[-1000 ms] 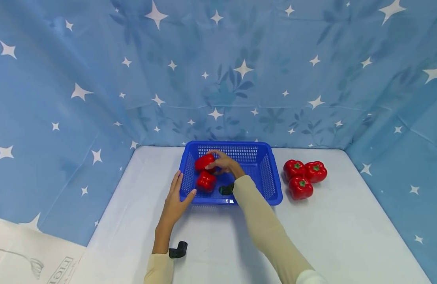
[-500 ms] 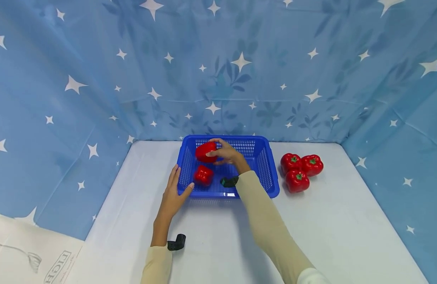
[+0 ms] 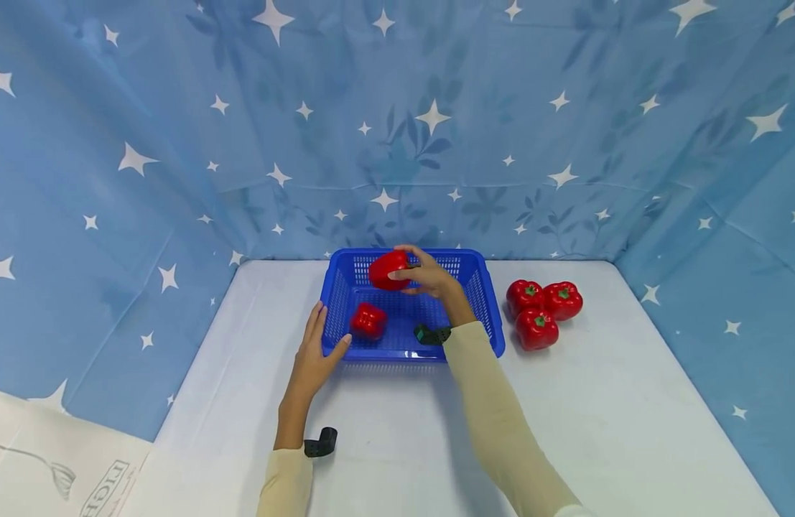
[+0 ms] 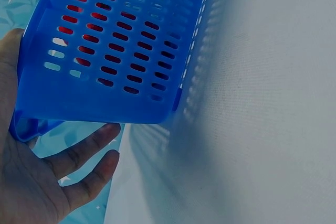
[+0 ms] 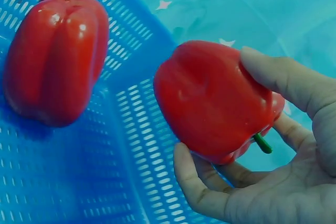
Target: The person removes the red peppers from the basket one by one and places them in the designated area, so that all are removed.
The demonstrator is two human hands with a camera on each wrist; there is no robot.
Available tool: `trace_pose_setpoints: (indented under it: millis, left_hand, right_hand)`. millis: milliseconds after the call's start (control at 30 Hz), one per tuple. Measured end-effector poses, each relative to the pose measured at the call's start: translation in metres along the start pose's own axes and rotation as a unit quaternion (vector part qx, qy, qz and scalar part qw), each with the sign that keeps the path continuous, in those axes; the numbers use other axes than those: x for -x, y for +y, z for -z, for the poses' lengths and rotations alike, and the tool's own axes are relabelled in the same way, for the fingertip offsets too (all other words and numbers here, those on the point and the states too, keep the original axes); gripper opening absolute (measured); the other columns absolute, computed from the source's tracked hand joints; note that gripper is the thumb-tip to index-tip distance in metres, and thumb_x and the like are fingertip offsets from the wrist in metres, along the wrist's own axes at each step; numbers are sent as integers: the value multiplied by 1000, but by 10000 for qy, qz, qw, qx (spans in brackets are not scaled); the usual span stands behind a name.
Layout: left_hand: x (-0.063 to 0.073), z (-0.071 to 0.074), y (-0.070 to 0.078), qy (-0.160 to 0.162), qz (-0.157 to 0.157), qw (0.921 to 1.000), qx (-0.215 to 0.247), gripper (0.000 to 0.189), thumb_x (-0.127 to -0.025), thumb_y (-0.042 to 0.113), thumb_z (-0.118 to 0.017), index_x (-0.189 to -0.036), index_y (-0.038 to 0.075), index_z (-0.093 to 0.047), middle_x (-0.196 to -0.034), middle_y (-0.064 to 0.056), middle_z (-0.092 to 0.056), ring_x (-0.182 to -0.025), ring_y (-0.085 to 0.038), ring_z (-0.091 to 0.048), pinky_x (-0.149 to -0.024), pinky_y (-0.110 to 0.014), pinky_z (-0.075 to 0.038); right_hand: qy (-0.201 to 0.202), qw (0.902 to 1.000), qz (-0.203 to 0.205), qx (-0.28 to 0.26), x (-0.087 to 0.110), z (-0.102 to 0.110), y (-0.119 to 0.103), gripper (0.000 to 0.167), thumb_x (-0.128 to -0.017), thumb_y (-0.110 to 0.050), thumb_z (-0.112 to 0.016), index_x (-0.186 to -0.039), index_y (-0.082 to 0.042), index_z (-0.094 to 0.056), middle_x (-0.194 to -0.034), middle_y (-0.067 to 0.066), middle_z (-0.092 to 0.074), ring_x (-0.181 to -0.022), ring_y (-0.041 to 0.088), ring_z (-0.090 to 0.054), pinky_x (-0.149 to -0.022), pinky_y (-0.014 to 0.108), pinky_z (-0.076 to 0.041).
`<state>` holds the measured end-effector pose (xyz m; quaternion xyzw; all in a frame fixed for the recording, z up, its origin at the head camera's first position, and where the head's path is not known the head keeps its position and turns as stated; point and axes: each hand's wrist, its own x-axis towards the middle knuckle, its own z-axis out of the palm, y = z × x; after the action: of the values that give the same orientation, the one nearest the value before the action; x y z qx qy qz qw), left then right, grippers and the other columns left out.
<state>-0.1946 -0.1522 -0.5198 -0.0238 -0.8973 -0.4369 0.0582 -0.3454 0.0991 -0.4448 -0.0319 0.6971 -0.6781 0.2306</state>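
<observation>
My right hand [image 3: 429, 275] grips a red bell pepper [image 3: 388, 271] over the back of a blue plastic basket [image 3: 403, 355]. In the right wrist view thumb and fingers are curled round this pepper [image 5: 210, 100], its green stem toward the palm. A second red bell pepper [image 3: 368, 321] lies in the basket's left part, apart from the hand. My left hand [image 3: 313, 362] rests at the basket's left front corner, thumb and fingers spread. In the left wrist view the left hand [image 4: 47, 177] touches the basket rim, its fingers fairly straight and partly hidden.
Right of the basket, three red bell peppers [image 3: 538, 329] stand close together on the white table [image 3: 397, 445], stems up. A blue star-patterned curtain [image 3: 397, 143] rises behind the table and along both sides. Printed pale cloth [image 3: 61, 459] shows at the lower left.
My right hand has lifted the bell pepper off the basket's left side and carried it up and to the right. My left hand stays at the basket corner.
</observation>
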Motion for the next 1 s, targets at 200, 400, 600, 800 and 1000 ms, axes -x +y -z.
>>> trace_pose_setpoints:
  millis: [200, 400, 600, 800, 1000]
  left_hand:
    - [5, -1, 0, -28, 104, 9999, -45, 88, -91, 61, -54, -158, 21, -14, -166, 1, -6, -151, -36, -17, -108, -63, -32]
    - [8, 0, 0, -15, 193, 9998, -34, 89, -91, 63, -53, -158, 23, -13, -166, 5, -3, -151, -36, -16, -109, -63, -30]
    - [6, 2, 1, -7, 166, 9998, -62, 88, -91, 61, -54, -158, 22, -13, -166, 4, -4, -151, -36, -16, -108, -63, -32]
    - [4, 1, 3, 6, 88, 10000, -10, 88, -91, 62, -54, -158, 21, -14, -166, 4, -5, -150, -37, -18, -107, -63, -33]
    - [4, 0, 3, -9, 47, 10000, -29, 89, -91, 62, -54, -158, 21, -14, -166, 2, -5, -150, -38, -19, -107, -64, -33]
  right_hand:
    - [51, 9994, 352, 25, 22, 7, -4, 69, -90, -12, -69, -149, -25, -36, -149, 19, -31, -132, 44, -42, -96, 58, -49]
    - [176, 9976, 675, -36, 40, 14, -8, 67, -90, -12, -69, -147, -25, -37, -148, 18, -28, -131, 46, -44, -91, 57, -52]
    - [638, 9925, 969, 377, 58, 22, -8, 75, -86, -15, -74, -149, -20, -32, -147, 19, -33, -131, 44, -44, -96, 58, -49]
    - [1258, 9812, 1207, 830, 76, 30, -1, 79, -83, -31, -77, -149, -27, -33, -150, 13, -36, -136, 38, -39, -102, 56, -47]
    - [1677, 9690, 1452, 1089, 92, 37, 8, 79, -82, -38, -78, -148, -35, -35, -153, 7, -34, -138, 35, -37, -101, 54, -48]
